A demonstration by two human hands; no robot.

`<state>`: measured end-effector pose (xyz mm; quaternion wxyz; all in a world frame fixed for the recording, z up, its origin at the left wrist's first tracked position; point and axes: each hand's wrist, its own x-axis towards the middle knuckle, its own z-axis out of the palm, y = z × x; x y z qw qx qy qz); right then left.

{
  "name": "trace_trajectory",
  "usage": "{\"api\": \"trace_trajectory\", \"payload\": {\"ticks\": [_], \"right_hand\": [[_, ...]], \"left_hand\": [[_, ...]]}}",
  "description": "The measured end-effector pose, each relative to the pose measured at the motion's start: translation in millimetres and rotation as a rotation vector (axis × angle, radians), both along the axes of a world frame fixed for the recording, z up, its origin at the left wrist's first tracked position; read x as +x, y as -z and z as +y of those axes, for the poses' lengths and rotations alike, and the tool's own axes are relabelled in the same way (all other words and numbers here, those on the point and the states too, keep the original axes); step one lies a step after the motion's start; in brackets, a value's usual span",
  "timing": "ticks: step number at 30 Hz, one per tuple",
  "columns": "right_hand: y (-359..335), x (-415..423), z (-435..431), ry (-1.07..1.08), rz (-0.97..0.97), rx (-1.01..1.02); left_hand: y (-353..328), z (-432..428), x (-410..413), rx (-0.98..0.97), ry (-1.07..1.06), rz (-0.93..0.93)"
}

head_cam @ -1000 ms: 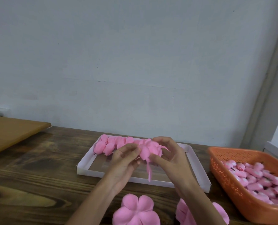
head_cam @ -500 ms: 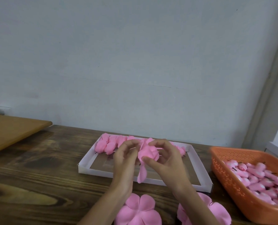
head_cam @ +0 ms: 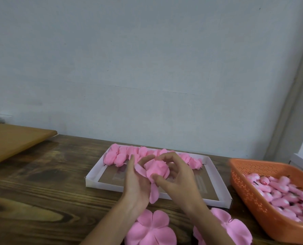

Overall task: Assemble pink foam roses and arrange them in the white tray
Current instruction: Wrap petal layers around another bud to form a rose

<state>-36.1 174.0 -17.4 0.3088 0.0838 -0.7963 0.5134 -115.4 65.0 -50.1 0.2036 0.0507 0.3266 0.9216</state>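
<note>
Pink foam rose (head_cam: 157, 169) gripped between left hand (head_cam: 137, 181) and right hand (head_cam: 178, 177).

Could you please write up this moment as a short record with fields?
hands: left hand and right hand both hold one pink foam rose over the white tray
rose state: a loose petal hangs down from it
tray: row of pink roses along its far edge
basket: orange basket at right, holding pink buds
foreground: flat petal pieces lie nearest the person

Pink foam roses (head_cam: 122, 156) fill a white tray (head_cam: 94, 175); the perforated basket (head_cam: 244, 188) is orange, the counter (head_cam: 41, 183) dark wood-grained.
</note>
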Motion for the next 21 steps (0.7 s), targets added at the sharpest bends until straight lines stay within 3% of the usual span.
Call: {"api": "trace_trajectory", "payload": {"ticks": [12,17,21], "right_hand": [[5,0,-5,0.131,0.02,0.097],[9,0,-13,0.265,0.099,0.298],[12,-1,-16,0.225,0.122,0.399]], "left_hand": [[-11,2,9,-0.027,0.03,-0.046],[-10,5,15,-0.089,0.048,-0.017],[-6,5,17,-0.131,0.065,0.015]]}}
